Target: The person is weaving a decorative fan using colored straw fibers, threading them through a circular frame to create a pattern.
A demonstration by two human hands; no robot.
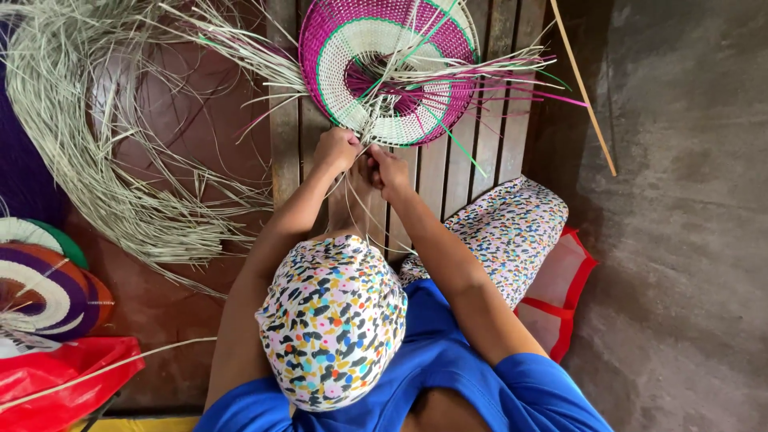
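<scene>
A round woven piece [352,48] with magenta and white bands and a thin green ring lies on a wooden slatted bench [448,172]. Loose pale, pink and green strands stick out of its near edge. My left hand [336,148] grips the disc's lower rim, fingers closed on strands. My right hand [390,170] sits close beside it, pinching pale strands that hang down between the two hands. A patterned cap and a blue shirt fill the lower middle of the view.
A big curved bundle of pale straw [72,136] lies to the left. Finished woven rounds [40,280] are stacked at the left edge above a red plastic bag [48,376]. A thin stick [584,88] lies on the concrete floor [688,200]. Red-edged fabric [564,292] sits by the knee.
</scene>
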